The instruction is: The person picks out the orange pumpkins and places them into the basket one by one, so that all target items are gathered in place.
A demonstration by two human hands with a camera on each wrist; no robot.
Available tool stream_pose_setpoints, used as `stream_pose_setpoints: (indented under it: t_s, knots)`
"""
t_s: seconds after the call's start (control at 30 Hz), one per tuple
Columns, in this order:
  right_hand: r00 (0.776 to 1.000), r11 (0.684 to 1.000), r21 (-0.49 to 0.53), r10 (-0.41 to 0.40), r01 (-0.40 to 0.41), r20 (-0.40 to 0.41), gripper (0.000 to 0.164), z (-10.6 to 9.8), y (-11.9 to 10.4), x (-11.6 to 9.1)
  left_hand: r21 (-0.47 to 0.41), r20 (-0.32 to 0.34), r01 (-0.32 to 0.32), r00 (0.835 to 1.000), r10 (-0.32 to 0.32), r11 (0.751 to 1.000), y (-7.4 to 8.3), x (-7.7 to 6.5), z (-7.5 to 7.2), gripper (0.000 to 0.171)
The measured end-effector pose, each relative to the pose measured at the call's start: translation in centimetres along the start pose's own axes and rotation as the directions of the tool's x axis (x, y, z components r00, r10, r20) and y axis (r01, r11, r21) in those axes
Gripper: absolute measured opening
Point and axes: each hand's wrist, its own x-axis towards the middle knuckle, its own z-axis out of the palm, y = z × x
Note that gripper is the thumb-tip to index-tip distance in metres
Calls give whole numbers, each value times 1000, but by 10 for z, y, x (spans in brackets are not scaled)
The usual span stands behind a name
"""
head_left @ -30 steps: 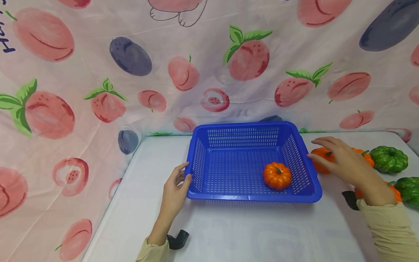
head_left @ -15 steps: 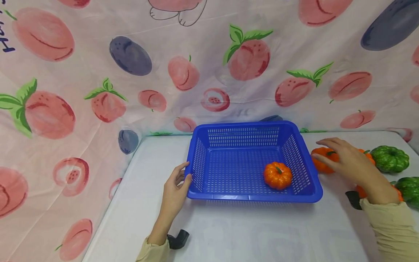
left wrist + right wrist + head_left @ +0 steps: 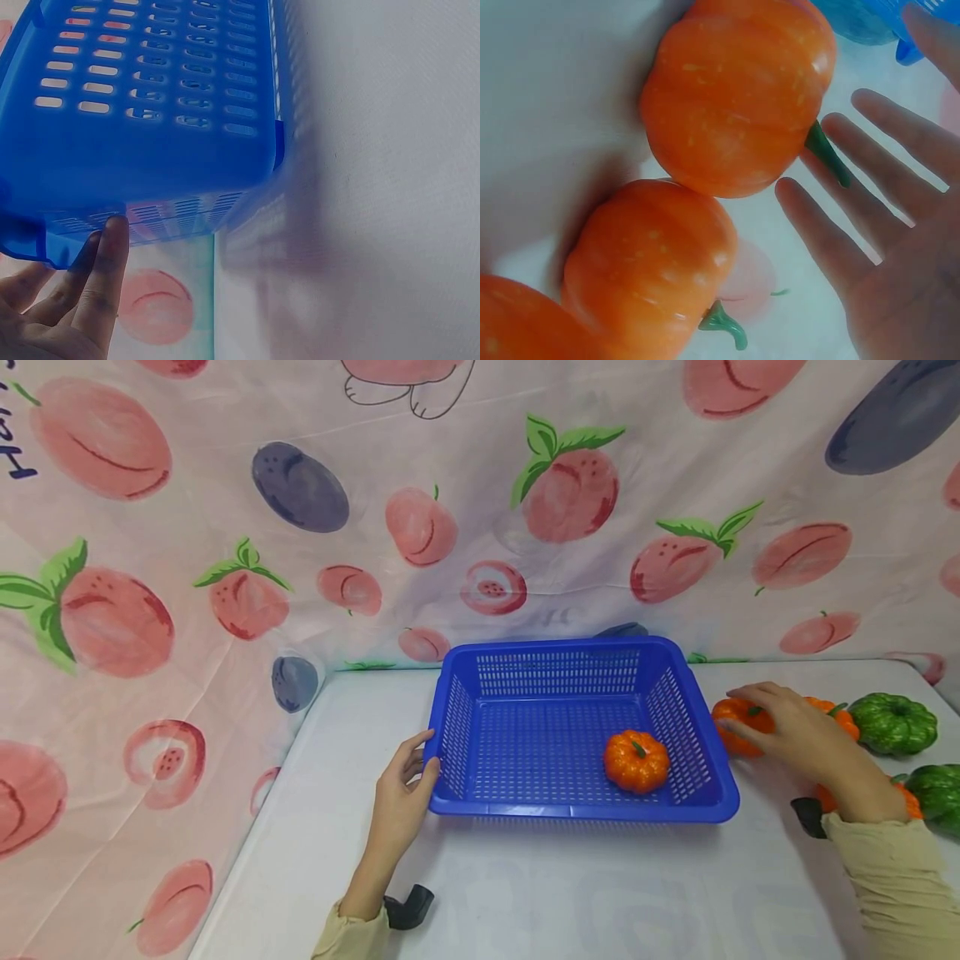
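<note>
A blue plastic basket (image 3: 555, 812) stands on the white table with one small orange pumpkin (image 3: 636, 762) inside, toward its right. My left hand (image 3: 401, 797) holds the basket's left rim; in the left wrist view its fingers (image 3: 101, 289) lie against the outside below the rim, with the thumb hidden there. Just right of the basket, my right hand (image 3: 798, 735) hovers over another orange pumpkin (image 3: 738, 727). In the right wrist view its fingers are spread beside that pumpkin's green stem (image 3: 827, 155), and a gap shows between the palm and the skin of the pumpkin.
Behind the right hand, more orange pumpkins (image 3: 845, 723) sit partly hidden. Two green pumpkins (image 3: 894, 724) lie at the far right, one cut off by the frame. A fruit-printed cloth (image 3: 465, 535) hangs behind the table (image 3: 570, 893).
My right hand has shifted slightly right and down, closer over the orange pumpkin beside the basket. The left hand and the basket have stayed put.
</note>
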Motion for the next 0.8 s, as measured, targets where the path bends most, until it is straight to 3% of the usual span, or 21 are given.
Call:
stream_pose_setpoints:
  t_s: [0.47,0.8]
  knots:
    - [1000,1000,-13,-16,16,26,62,4,8,7,-5,-3,-1,1000,1,1000,1,-1,0,40]
    - [998,1000,-11,15,-15,65,60,5,11,12,-15,4,3,1000,-3,1000,2,0,-1,39]
